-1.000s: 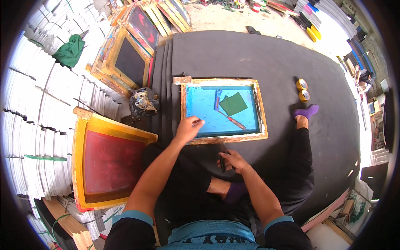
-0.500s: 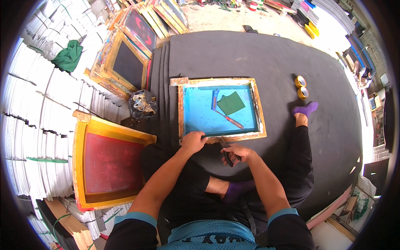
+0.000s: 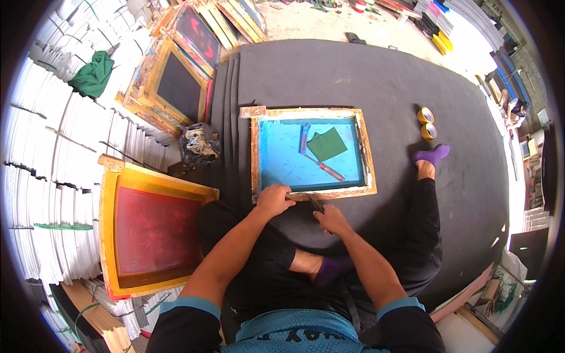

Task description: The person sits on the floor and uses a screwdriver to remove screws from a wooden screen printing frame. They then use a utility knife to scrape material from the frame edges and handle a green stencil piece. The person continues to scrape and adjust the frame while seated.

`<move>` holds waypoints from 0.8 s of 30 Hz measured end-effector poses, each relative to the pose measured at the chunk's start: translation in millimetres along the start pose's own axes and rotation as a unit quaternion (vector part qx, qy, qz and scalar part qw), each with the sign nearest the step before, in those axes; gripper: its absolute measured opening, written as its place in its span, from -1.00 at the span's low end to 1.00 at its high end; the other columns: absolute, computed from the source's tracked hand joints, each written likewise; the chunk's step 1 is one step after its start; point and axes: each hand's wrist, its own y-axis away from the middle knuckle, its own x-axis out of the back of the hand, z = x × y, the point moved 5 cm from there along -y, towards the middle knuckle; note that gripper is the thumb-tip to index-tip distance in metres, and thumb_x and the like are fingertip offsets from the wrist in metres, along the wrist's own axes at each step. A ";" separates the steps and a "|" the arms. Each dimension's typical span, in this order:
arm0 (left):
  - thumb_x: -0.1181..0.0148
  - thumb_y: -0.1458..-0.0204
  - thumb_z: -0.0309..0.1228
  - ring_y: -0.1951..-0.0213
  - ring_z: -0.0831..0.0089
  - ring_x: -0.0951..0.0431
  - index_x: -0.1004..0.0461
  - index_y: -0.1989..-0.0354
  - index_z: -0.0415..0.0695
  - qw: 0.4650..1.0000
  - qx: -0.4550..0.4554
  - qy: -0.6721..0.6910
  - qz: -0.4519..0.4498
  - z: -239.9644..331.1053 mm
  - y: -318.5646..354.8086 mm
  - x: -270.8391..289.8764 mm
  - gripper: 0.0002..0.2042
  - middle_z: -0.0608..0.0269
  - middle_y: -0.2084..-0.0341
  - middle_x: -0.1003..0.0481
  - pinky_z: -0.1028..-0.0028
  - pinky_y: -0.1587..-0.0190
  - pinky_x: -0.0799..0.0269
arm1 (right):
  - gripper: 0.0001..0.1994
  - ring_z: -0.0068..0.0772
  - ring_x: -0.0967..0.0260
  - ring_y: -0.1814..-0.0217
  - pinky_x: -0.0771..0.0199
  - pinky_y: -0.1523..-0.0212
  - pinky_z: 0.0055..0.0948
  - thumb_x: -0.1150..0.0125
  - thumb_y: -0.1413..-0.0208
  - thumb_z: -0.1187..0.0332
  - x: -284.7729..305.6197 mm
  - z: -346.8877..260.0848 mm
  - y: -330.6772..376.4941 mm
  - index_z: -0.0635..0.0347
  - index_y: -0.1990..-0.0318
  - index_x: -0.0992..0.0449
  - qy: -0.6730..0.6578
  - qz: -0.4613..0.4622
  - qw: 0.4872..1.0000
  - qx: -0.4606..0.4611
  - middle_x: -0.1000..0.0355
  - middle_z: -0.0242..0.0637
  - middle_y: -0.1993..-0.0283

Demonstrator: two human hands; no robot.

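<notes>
A wooden screen-printing frame (image 3: 372,153) with blue mesh lies before me. Over its near rail, left of the middle, my left hand (image 3: 274,200) is closed, fingers on the wood. My right hand (image 3: 333,220) is wrapped round dark-handled pliers (image 3: 316,203), whose jaws reach the near rail's outer edge; whether they grip anything is too small to tell. Inside the frame rest a blue utility knife (image 3: 304,138), a folded green cloth (image 3: 328,145) and a screwdriver (image 3: 331,172) with a reddish handle.
Two yellow tape rolls (image 3: 426,122) sit on the dark mat (image 3: 388,76) to the right, near my foot. A yellow-edged frame with red mesh (image 3: 159,229) leans at my left. Beyond it are a black bag of scraps (image 3: 199,143), more frames (image 3: 179,82) and white stacks (image 3: 53,135).
My right hand has turned and closed further round the pliers, bringing the handles together and up toward the rail. My left hand stays on the frame.
</notes>
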 end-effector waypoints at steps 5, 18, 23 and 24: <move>-0.51 0.05 -0.17 -0.01 -0.06 -0.59 -0.66 0.09 -0.15 1.000 -0.004 0.008 0.004 -2.0 -1.1 -6.2 -0.59 -0.02 0.11 -0.61 0.04 -0.04 -0.50 | -0.63 0.32 -0.61 0.11 -0.61 0.07 0.18 -0.16 -0.32 0.05 -19.8 -4.9 8.3 0.25 0.13 -0.48 0.123 0.137 0.983 0.009 -0.60 0.24 0.23; -0.49 0.00 -0.19 0.05 -0.06 -0.60 -0.64 0.06 -0.14 0.997 -0.030 0.025 0.063 -4.6 4.9 -11.7 -0.61 0.01 0.16 -0.61 0.07 -0.01 -0.51 | -0.61 0.38 -0.60 0.20 -0.61 0.14 0.19 -0.11 -0.36 0.02 -30.5 -10.6 35.9 0.23 0.14 -0.44 0.088 0.205 0.975 0.016 -0.60 0.25 0.30; -0.36 -0.19 -0.18 0.29 0.26 -0.63 -0.64 0.08 -0.19 0.967 0.000 0.256 -0.007 -15.0 -0.4 0.2 -0.69 0.13 0.30 -0.66 0.30 0.19 -0.53 | -0.63 0.42 -0.57 0.23 -0.57 0.18 0.24 -0.14 -0.35 0.05 -26.3 -38.8 50.9 0.26 0.16 -0.43 0.063 0.214 0.972 0.076 -0.57 0.27 0.36; -0.33 -0.23 -0.18 0.32 0.36 -0.62 -0.63 0.09 -0.20 0.944 0.027 0.327 -0.042 -14.3 -0.3 3.5 -0.69 0.16 0.33 -0.66 0.37 0.23 -0.52 | -0.63 0.42 -0.57 0.24 -0.57 0.19 0.25 -0.15 -0.35 0.05 -25.1 -45.6 51.8 0.26 0.14 -0.44 0.055 0.217 0.971 0.088 -0.57 0.27 0.37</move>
